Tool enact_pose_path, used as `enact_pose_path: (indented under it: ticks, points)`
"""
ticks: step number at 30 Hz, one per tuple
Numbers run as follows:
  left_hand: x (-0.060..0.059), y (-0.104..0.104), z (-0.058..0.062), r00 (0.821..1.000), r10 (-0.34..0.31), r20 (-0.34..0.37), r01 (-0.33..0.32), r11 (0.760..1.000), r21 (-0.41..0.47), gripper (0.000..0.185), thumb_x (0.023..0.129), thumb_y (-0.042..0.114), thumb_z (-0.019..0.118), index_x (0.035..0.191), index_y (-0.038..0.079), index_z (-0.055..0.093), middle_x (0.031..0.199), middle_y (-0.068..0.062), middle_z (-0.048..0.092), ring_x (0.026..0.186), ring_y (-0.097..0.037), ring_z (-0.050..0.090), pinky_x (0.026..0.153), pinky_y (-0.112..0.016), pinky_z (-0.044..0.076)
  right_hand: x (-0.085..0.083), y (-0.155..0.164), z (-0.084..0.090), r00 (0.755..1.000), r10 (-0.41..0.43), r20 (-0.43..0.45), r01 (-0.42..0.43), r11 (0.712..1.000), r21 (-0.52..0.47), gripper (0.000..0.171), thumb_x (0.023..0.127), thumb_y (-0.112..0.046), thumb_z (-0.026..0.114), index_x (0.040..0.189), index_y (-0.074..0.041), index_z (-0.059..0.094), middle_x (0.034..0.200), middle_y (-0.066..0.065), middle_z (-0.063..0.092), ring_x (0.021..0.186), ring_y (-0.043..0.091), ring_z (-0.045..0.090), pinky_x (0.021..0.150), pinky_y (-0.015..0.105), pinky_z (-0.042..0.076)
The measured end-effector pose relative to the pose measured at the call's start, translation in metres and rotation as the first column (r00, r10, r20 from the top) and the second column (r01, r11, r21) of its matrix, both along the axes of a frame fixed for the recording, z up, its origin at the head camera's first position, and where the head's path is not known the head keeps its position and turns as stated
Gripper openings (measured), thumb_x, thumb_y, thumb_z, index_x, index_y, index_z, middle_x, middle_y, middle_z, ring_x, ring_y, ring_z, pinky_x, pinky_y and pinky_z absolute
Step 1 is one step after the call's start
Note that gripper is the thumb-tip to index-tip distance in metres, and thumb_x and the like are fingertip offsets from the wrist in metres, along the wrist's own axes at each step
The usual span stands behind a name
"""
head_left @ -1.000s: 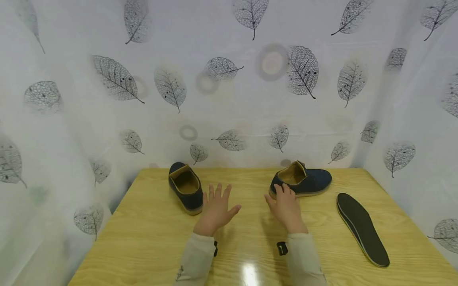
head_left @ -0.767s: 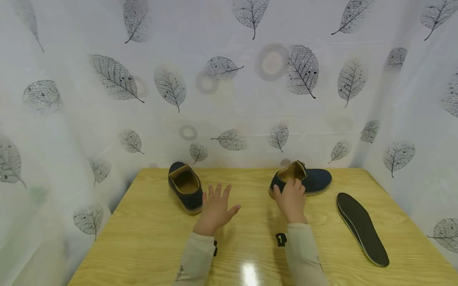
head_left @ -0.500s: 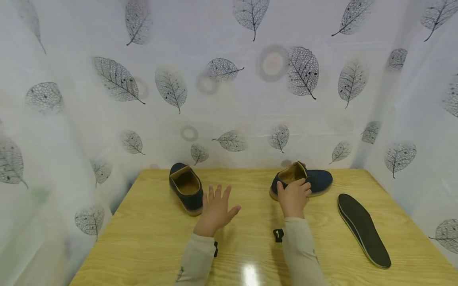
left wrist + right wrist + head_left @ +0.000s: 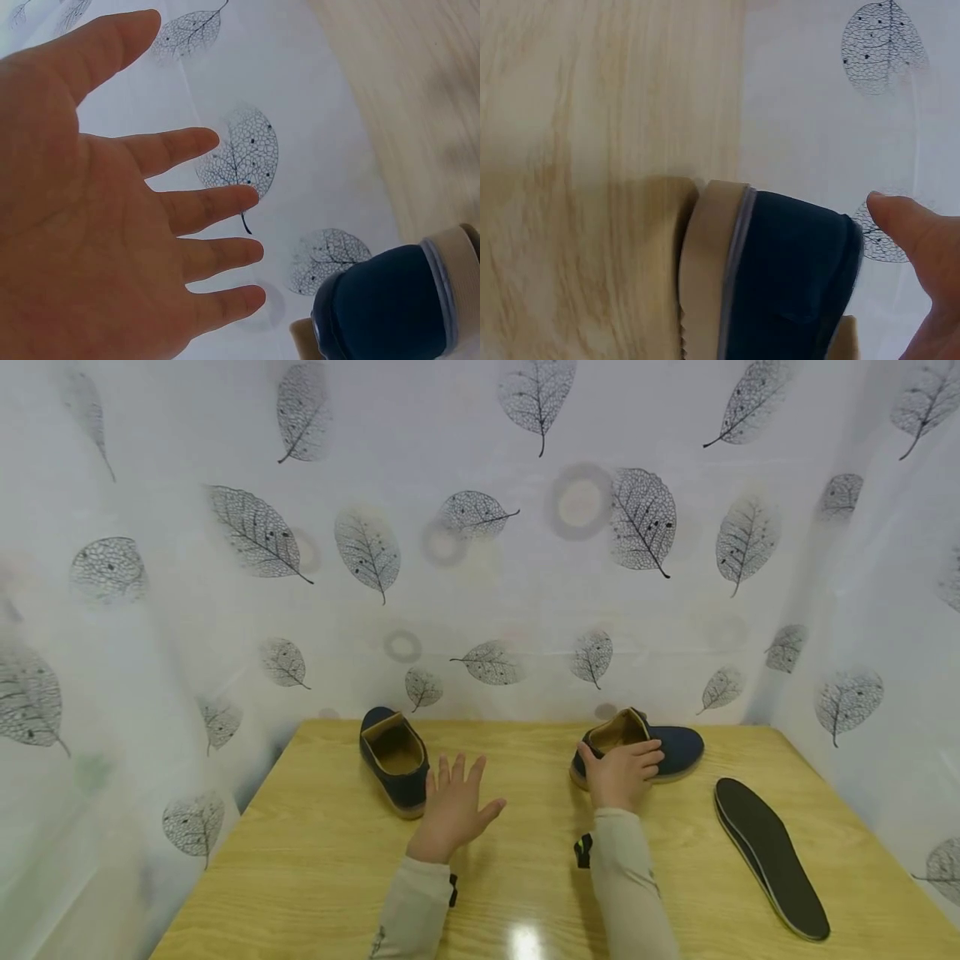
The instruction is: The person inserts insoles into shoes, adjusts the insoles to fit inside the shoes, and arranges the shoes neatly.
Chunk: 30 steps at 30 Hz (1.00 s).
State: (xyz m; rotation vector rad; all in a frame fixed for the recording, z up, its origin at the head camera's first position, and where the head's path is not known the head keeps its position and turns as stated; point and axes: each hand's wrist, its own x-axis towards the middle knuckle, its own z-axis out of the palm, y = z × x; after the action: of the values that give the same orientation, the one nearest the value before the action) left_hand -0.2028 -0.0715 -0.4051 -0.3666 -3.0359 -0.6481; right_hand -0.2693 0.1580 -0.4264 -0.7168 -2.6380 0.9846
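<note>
My left hand point(image 4: 452, 810) hovers with its fingers spread, beside the heel of a navy shoe point(image 4: 407, 790) that lies toe away at the back left. The left wrist view has its bare palm and straight fingers, with the shoe's heel point(image 4: 382, 304) at lower right. My right hand point(image 4: 621, 777) is over a second navy shoe point(image 4: 678, 745), which points right. Its thumb lies near the heel collar and its fingers stretch across the shoe's middle, hiding part of the side. In the right wrist view the thumb point(image 4: 907, 221) stands apart from the shoe's heel point(image 4: 787, 270).
A dark insole point(image 4: 771, 860) lies slanted on the wooden table point(image 4: 300, 877) at the right. Behind the table hangs a white curtain point(image 4: 480, 602) printed with grey leaves. Both wrists wear a black strap point(image 4: 582, 851) under or beside pale sleeves.
My right hand has moved forward from behind the right shoe's heel and turned so its fingers reach right across it. The left hand keeps its place. The head view has tilted slightly up.
</note>
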Motion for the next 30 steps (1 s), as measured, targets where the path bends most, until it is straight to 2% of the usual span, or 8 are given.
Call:
enact_pose_path:
  ticks: [7,15,19,25,30]
  points:
    - [0.0,-0.001,-0.001,1.0,0.004,0.006,-0.004,1.0,-0.011,0.071,0.094,0.046,0.058,0.149,0.008,0.034,0.151,-0.028,0.027,0.14,-0.051,0.013,0.11,-0.065,0.012,-0.011,0.002,-0.012,0.999,-0.014,0.051,0.013,1.0,0.014,0.119,0.088,-0.056,0.06,0.142,0.014,-0.02,0.149,0.041,-0.006,0.137,0.056,0.01,0.106,0.063,0.025]
    - [-0.001,-0.003,0.0,1.0,0.008,0.0,-0.008,1.0,-0.003,0.071,0.093,0.044,0.06,0.149,0.008,0.035,0.151,-0.028,0.027,0.14,-0.051,0.013,0.11,-0.065,0.011,-0.02,-0.001,-0.017,0.997,-0.049,0.052,0.047,0.998,0.045,0.12,0.087,-0.059,0.059,0.143,0.013,-0.02,0.15,0.041,-0.003,0.137,0.054,0.012,0.106,0.062,0.027]
    - [-0.001,-0.002,0.0,1.0,0.006,0.005,-0.006,1.0,0.0,0.071,0.093,0.045,0.059,0.149,0.009,0.035,0.151,-0.028,0.026,0.14,-0.051,0.012,0.11,-0.065,0.011,-0.019,0.001,-0.018,0.998,-0.051,0.046,0.049,0.997,0.056,0.12,0.087,-0.058,0.06,0.143,0.013,-0.02,0.149,0.042,-0.002,0.137,0.054,0.012,0.107,0.062,0.025]
    - [0.0,-0.001,0.0,1.0,0.002,0.001,-0.002,1.0,-0.006,0.072,0.093,0.045,0.06,0.149,0.008,0.035,0.151,-0.028,0.027,0.14,-0.051,0.014,0.11,-0.065,0.012,-0.015,0.009,-0.021,1.0,-0.02,-0.011,0.02,0.999,0.027,0.12,0.086,-0.055,0.064,0.145,0.013,-0.016,0.149,0.042,-0.001,0.136,0.056,0.011,0.107,0.064,0.023]
    - [0.0,-0.002,0.001,1.0,-0.001,0.008,0.001,1.0,-0.004,0.071,0.093,0.044,0.06,0.149,0.007,0.035,0.151,-0.028,0.026,0.14,-0.051,0.013,0.11,-0.065,0.011,-0.012,0.016,-0.02,0.996,0.066,-0.053,-0.066,0.998,0.014,0.118,0.084,-0.05,0.066,0.146,0.014,-0.011,0.147,0.043,0.004,0.132,0.059,0.016,0.104,0.067,0.023]
